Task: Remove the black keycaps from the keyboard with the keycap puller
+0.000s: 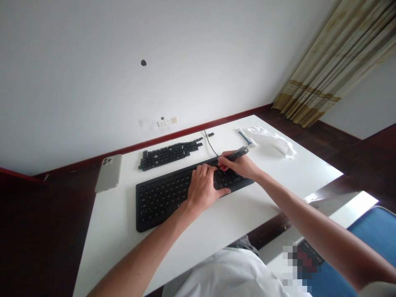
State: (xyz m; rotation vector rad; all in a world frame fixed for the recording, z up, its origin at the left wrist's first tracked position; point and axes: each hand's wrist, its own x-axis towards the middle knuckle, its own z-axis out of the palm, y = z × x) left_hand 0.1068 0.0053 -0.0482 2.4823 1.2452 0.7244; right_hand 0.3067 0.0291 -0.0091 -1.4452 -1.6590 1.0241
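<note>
A black keyboard [161, 198] with its keycaps removed lies on the white table [117, 231]. My left hand [202, 187] rests on its middle, fingers curled down against it. My right hand [239, 165] is closed around a thin dark tool [239, 153] whose tip points down at the keyboard's upper right area. Rows of removed black keycaps [168, 153] lie behind the keyboard.
A phone [109, 172] lies face down at the table's left edge. A white cloth [272, 140] and a small blue tool [244, 137] sit at the far right, a cable [210, 144] runs back. Blue chair [368, 235] at right, curtain [337, 62] beyond.
</note>
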